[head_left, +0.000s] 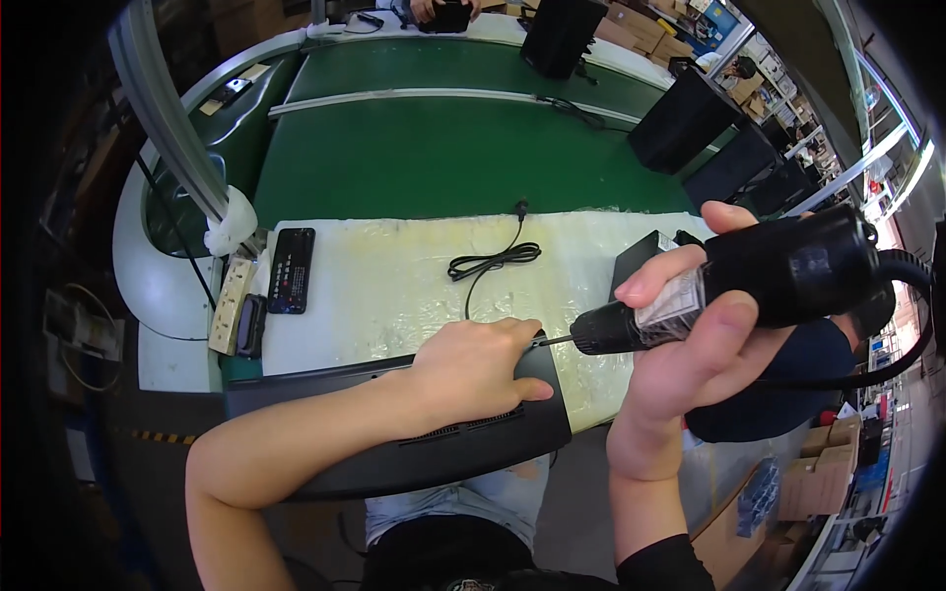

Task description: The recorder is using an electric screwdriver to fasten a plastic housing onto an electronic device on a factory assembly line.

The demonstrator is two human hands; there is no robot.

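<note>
Black electric screwdriver (778,271) at frame right, right hand (690,340) fingers wrapped tight around it, bit tip by left fingertips | left hand (473,369) flat, fingers loosely curled, pressing long black casing (434,453) at lower centre | behind: coiled black cable (493,261) on pale padded mat (394,286), remote (292,269) centre-left | green conveyor (443,158) above carries black speaker boxes (685,118)

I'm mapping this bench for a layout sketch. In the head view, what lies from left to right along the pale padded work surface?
Beige power strip → black remote control → coiled black cable → left hand on the black casing → right hand holding the black electric screwdriver.
</note>
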